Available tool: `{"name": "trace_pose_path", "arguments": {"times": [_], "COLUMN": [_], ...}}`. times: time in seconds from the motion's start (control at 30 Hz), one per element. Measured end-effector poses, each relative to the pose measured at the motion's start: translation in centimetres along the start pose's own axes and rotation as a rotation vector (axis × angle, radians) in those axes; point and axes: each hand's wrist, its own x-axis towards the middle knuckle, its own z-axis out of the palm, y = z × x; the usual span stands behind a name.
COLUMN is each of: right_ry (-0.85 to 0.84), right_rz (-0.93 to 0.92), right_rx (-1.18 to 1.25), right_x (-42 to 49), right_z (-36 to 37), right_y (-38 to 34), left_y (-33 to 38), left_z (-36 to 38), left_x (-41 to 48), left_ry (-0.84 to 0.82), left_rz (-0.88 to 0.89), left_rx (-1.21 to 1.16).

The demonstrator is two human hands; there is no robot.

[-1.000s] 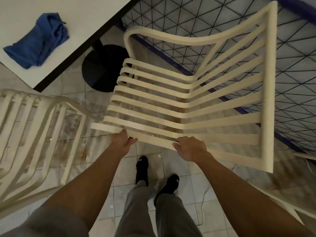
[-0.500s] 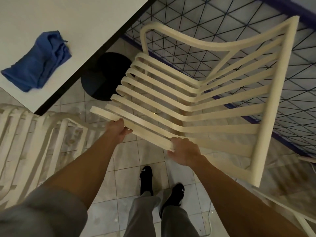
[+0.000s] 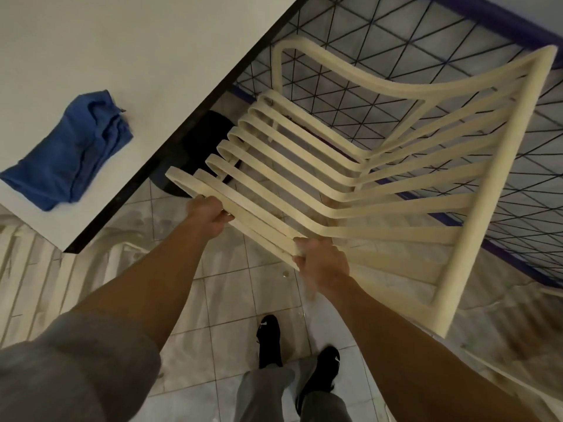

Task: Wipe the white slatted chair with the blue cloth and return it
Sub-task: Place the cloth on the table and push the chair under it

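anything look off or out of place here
The white slatted chair is askew, tipped at an angle, gripped at its front slats by the left hand and right hand. The blue cloth lies crumpled on the white table, in neither hand. The floor tiles look smeared or wet.

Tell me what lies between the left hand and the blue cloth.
In the head view: a strip of tiled floor, then the table with its dark edge and bare white top. The left hand grips the chair; the blue cloth lies untouched.
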Motion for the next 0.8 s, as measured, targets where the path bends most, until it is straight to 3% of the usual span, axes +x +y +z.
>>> {"name": "trace_pose_path", "arguments": {"times": [0.57, 0.8], "right_ry": [0.036, 0.016], "right_rz": [0.081, 0.052], "right_rx": [0.049, 0.059], "right_x": [3.1, 4.2], "right_z": [-1.5, -2.7], "right_y": [-4.0, -4.8], "left_y": [3.9, 5.2], "left_z": [-0.3, -0.1], "left_x": [2.7, 3.1], "left_ry": [-0.17, -0.226], "left_rz": [0.023, 0.029], "left_rx": [-0.007, 0.166]}}
